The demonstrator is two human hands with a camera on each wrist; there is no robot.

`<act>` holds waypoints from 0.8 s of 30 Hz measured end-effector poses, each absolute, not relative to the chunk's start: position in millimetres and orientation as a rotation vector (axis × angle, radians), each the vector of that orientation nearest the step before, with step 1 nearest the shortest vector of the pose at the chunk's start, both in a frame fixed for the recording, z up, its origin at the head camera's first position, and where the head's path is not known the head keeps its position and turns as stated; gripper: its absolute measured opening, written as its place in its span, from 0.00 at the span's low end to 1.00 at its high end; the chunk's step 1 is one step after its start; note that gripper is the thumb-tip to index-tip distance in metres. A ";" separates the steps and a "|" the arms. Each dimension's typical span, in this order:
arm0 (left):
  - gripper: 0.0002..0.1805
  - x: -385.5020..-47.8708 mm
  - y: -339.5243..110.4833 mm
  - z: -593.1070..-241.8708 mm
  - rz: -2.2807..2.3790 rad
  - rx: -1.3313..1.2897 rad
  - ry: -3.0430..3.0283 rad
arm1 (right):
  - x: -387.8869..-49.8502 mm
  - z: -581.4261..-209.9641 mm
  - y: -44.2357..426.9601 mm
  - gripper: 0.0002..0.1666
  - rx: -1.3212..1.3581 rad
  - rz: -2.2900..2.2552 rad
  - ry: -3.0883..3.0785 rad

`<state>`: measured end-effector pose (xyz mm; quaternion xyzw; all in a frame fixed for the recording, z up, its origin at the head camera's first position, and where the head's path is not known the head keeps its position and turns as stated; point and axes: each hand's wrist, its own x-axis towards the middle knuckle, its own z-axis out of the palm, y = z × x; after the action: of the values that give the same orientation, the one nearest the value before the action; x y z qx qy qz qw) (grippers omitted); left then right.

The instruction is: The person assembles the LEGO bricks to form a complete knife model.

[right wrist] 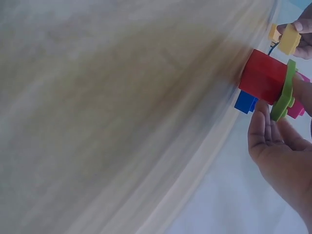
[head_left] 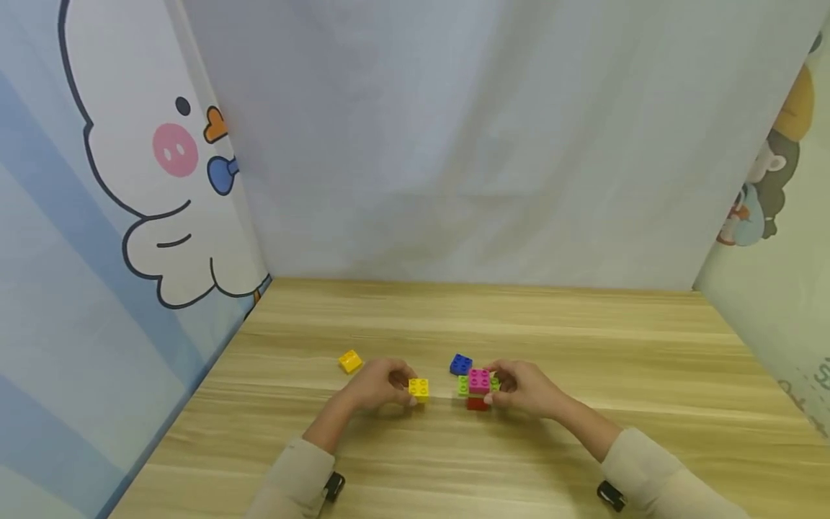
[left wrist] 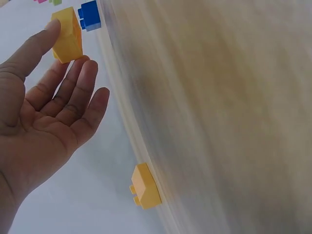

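Observation:
Between the thumb and fingers of my left hand [head_left: 379, 384] is a yellow toy building brick [head_left: 418, 390], studs up in the head view. The left wrist view shows the thumb pressed on one side of this brick [left wrist: 68, 39]. My right hand [head_left: 530, 391] grips a small stack: a pink brick [head_left: 479, 379] on top, a flat light-green piece [head_left: 463, 386] in the middle, a red brick [right wrist: 263, 76] below. Whether the red brick touches the table cannot be told. The two hands are apart, with the yellow brick left of the stack.
A blue brick [head_left: 461, 364] lies on the wooden table [head_left: 402, 324] just behind the stack. Farther left sits a sloped yellow brick [head_left: 350, 361]. A pale curtain [head_left: 454, 144] hangs along the table's back edge, and printed cloth [head_left: 149, 238] borders the left side.

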<state>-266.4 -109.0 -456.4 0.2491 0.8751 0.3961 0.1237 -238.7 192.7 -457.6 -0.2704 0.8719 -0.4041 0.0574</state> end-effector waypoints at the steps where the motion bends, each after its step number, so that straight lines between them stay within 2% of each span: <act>1: 0.17 -265.6 -109.3 -455.6 1.162 0.735 2.551 | -237.5 -457.7 192.7 0.26 -0.813 -1.253 2.630; 14: 0.17 -252.2 -105.6 -447.3 1.304 0.845 2.524 | -230.4 -460.4 190.4 0.14 -0.707 -1.353 2.574; 24: 0.18 -240.5 -97.7 -441.6 1.442 0.741 2.520 | -221.6 -454.7 186.5 0.16 -0.707 -1.326 2.617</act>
<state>-240.5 -97.7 -441.6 0.2467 0.8388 0.4800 0.0721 -221.6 186.5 -454.7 -0.2337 0.8656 -0.4386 0.0618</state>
